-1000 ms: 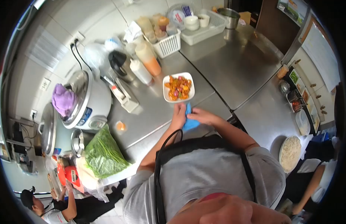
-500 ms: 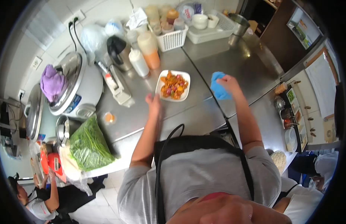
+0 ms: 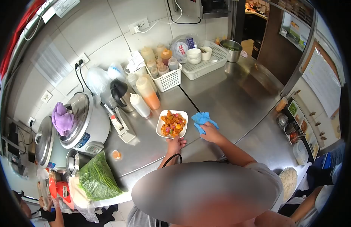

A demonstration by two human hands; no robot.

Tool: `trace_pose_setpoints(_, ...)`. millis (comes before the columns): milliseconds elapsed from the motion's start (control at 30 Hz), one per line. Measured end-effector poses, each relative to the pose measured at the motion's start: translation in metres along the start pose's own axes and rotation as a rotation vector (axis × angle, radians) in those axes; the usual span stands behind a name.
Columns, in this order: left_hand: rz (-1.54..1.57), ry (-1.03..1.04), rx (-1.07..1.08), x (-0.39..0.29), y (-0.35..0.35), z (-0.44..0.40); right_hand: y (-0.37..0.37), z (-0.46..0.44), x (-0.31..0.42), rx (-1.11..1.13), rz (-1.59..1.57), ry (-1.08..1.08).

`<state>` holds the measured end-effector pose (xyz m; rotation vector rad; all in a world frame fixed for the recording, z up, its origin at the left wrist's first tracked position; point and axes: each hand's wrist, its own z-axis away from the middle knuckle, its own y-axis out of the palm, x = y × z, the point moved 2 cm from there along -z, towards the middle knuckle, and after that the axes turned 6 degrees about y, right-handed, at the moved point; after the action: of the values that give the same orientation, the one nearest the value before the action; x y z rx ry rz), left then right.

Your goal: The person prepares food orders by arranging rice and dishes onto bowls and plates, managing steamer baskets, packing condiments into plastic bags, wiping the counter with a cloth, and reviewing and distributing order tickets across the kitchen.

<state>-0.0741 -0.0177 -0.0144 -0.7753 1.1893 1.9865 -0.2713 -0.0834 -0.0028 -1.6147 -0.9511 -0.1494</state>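
- Left hand (image 3: 176, 144), at six o'clock of the white bowl (image 3: 159, 128), half-open beside the rim, perhaps to steady it; I cannot tell whether it grips.
- Right hand (image 3: 210, 132), toward four o'clock, fingers closed on a bunched blue cloth (image 3: 201, 119), seemingly gathered for a fuller hold.
- Glazed food (image 3: 173, 123) in the bowl, flat on the table (image 3: 228, 89), within both hands' reach.
- Squeeze bottles (image 3: 140, 106), ten to eleven o'clock, upright, presumably for quick grabbing.
- White basket (image 3: 169, 82), twelve o'clock, keeping smaller bottles (image 3: 163, 69) together.
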Motion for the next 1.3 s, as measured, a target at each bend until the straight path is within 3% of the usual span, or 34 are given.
trace_pose_setpoints(300, -0.228, 0.085, -0.027, -0.023, -0.007, 0.012, 0.003, 0.002, -0.008, -0.027, -0.086, 0.091)
trace_pose_setpoints(500, -0.302, 0.054, -0.049, -0.031, -0.033, 0.026, -0.039, -0.017, -0.02, -0.012, -0.49, 0.436)
trace_pose_setpoints(567, -0.29, 0.081, -0.008, -0.032, -0.041, 0.028, -0.058, -0.017, -0.032, -0.33, -0.056, 0.36)
trace_pose_setpoints(633, -0.302, 0.096, 0.003, -0.031, -0.048, 0.031, -0.055, -0.006, -0.056, -0.424, 0.406, 0.273)
trace_pose_setpoints(733, -0.228, 0.133, 0.015, -0.025, -0.053, 0.033, -0.042, 0.007, -0.083, 0.152, 0.208, 0.491)
trace_pose_setpoints(833, -0.209, 0.076, -0.011, -0.022, -0.054, 0.041, -0.051, 0.005, -0.079, 0.208, 0.008, 0.626)
trace_pose_setpoints(933, -0.235, 0.07, -0.022, -0.021, -0.049, 0.045, -0.06, -0.009, -0.083, 0.141, -0.009, 0.486)
trace_pose_setpoints(1033, -0.217, 0.062, -0.019, -0.021, -0.05, 0.046, -0.044, -0.014, -0.081, 0.539, 0.259, 0.491)
trace_pose_setpoints(1133, -0.163, 0.048, -0.007, -0.018, -0.05, 0.045, -0.031, -0.013, -0.07, 0.436, 0.352, 0.308)
trace_pose_setpoints(1233, -0.148, 0.071, 0.002, -0.018, -0.051, 0.045, -0.085, -0.037, -0.034, 0.339, 0.16, 0.487)
trace_pose_setpoints(1300, -0.139, 0.082, 0.026, -0.021, -0.05, 0.047, -0.115, -0.057, -0.013, 0.241, 0.127, 0.39)
